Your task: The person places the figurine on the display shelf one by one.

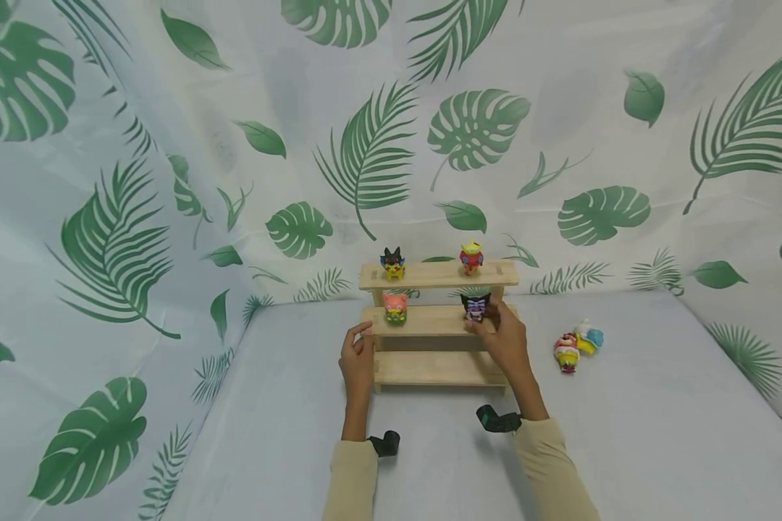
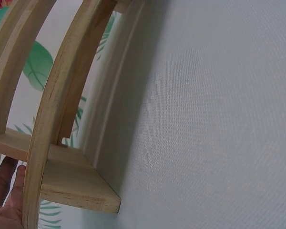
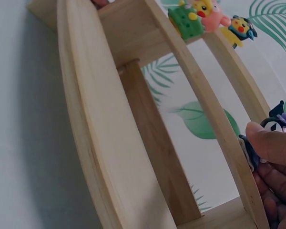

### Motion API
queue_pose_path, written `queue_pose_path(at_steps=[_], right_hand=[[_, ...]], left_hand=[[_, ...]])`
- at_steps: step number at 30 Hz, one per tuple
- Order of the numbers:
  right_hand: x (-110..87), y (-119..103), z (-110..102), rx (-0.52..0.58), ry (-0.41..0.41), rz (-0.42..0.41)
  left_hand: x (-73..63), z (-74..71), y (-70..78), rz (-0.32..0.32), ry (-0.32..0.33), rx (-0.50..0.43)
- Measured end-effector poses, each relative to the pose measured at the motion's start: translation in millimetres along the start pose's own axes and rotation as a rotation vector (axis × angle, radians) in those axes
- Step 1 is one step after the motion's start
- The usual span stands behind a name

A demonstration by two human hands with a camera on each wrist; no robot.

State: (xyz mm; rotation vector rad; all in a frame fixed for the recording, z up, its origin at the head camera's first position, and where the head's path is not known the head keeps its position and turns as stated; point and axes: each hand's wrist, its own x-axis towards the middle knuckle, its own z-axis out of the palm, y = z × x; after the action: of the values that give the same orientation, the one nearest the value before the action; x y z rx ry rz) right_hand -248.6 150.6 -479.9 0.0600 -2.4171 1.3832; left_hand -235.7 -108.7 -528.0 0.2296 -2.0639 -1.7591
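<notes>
My right hand [image 1: 507,340] pinches a small black-and-purple figurine [image 1: 475,307] between thumb and fingers at the right end of the middle shelf. The right wrist view shows the thumb [image 3: 271,145] against the figurine, which the fingers partly cover. At the shelf's left end is my left hand [image 1: 356,359], its fingers loosely bent by the side of the wooden three-tier rack [image 1: 439,367]. In the left wrist view, its fingers [image 2: 16,188] lie beside the rack's wood; whether they press it is hard to tell. A pink-and-green figurine [image 1: 395,309] stands on the middle shelf's left.
The top shelf holds a black-eared yellow figurine [image 1: 393,264] and a red-and-yellow figurine [image 1: 471,258]. Right of the rack, a pink-and-yellow figurine [image 1: 566,353] and a blue-and-white one [image 1: 589,337] lie on the white tabletop [image 1: 658,420]. Leaf-print cloth [image 1: 560,108] hangs behind.
</notes>
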Motion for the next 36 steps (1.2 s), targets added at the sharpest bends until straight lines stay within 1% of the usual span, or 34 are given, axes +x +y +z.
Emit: queue_pose_path(at_steps=[9, 12, 19, 26, 36], right_hand=[[-0.4, 0.2, 1.8, -0.005, 0.043, -0.032], [-0.1, 0.1, 2.9, -0.002, 0.058, -0.034], [0.6, -0.3, 4.9, -0.042, 0.082, -0.014], [2.2, 1.0, 7.5, -0.070, 0.082, -0.010], [-0.1, 0.5, 6.1, -0.071, 0.065, 0.012]], left_hand=[[0.3, 0.8, 0.5, -0.008, 0.011, 0.014], [0.7, 0.7, 0.6, -0.006, 0.014, 0.015], [0.3, 1.3, 0.3, 0.001, 0.015, 0.014], [-1.0, 0.5, 2.6, -0.007, 0.011, 0.001], [-1.2, 1.1, 2.6, -0.014, 0.009, 0.002]])
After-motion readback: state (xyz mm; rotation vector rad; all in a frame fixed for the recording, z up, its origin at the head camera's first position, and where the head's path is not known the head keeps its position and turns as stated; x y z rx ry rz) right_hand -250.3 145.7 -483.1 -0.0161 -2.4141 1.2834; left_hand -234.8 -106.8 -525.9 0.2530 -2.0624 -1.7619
